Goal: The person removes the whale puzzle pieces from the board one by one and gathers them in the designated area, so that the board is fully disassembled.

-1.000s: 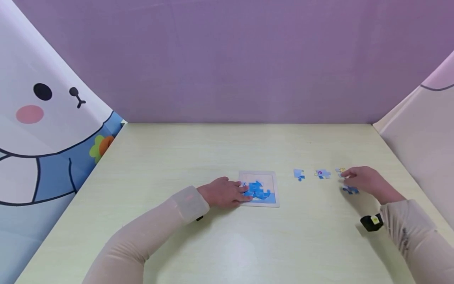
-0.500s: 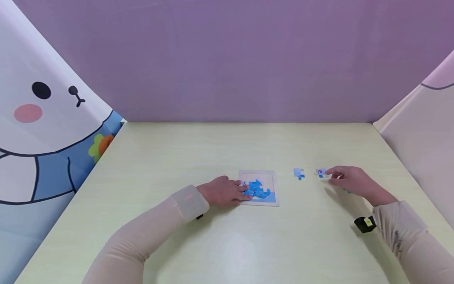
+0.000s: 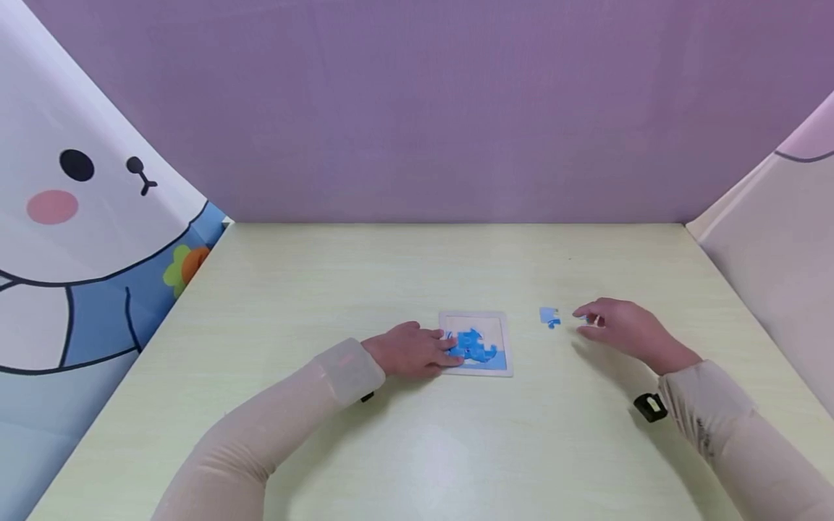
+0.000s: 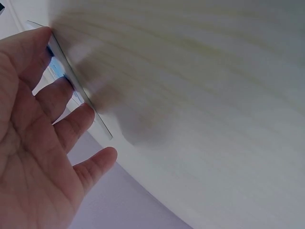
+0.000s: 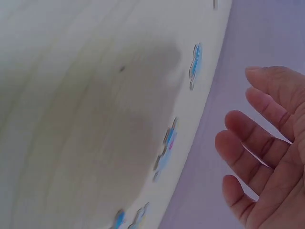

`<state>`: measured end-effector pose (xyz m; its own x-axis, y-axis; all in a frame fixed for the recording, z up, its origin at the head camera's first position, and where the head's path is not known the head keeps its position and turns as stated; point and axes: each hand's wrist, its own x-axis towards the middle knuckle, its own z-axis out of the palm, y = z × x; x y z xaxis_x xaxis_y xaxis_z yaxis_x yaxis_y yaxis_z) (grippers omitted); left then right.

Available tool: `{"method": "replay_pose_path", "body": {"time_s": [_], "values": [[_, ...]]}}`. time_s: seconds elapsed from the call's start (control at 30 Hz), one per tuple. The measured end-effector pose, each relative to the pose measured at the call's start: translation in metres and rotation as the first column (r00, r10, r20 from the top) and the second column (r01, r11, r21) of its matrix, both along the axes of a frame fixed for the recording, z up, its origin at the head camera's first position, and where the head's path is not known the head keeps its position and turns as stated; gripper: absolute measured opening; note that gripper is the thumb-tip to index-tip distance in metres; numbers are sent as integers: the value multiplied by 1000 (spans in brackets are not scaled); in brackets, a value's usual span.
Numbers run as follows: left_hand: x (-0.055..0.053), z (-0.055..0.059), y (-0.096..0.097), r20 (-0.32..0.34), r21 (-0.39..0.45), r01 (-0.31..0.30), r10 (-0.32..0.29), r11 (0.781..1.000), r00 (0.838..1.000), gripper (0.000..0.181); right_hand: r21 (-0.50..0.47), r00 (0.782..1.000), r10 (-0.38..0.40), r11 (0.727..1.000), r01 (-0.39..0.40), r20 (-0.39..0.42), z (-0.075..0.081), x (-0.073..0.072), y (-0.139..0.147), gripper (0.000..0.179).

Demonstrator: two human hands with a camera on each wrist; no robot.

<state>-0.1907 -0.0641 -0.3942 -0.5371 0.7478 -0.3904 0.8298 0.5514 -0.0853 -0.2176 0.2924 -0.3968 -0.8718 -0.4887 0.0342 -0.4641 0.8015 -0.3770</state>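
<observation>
My left hand rests its fingers on the left side of a pale square puzzle tray. Joined blue puzzle pieces lie inside it, partly covered by those fingers. To the right of the tray my right hand hovers above the table, thumb and forefinger apart. The right wrist view shows nothing in its grasp. Below it are loose puzzle pieces: a light blue one, one with a pink mark, and two at the lower edge, a pale one and a blue one.
The light wooden table ends at a purple cloth behind. A cartoon-printed cloth borders the left side, and a pale cloth the right. Dark wrist cameras, such as the right one, hang under the sleeves.
My right hand has moved left from the rightmost loose pieces, past the pink-marked one, toward the light blue piece. The left hand stays on the tray.
</observation>
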Motion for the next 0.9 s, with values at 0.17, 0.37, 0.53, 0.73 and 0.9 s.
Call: {"method": "replay_pose_path", "body": {"time_s": [0.17, 0.37, 0.53, 0.73, 0.9], "values": [[0, 1, 1, 15, -7, -18, 18, 1000, 1000, 42, 69, 997, 54, 996, -50, -59, 1, -1, -13, 27], [1, -1, 1, 3, -14, -12, 12, 1000, 1000, 43, 64, 992, 95, 994, -90, -80, 0, -2, -30, 24], [2, 0, 2, -3, -24, -22, 22, 999, 1000, 42, 90, 979, 161, 984, -150, -128, 2, -3, -51, 22], [3, 0, 4, -10, -16, -28, 28, 999, 1000, 41, 121, 966, 211, 973, -194, -150, 1, -6, -78, 21], [2, 0, 3, -11, 22, -1, 2, 1000, 1000, 41, 167, 966, 237, 962, -218, -100, 1, -6, -101, 22]]}}
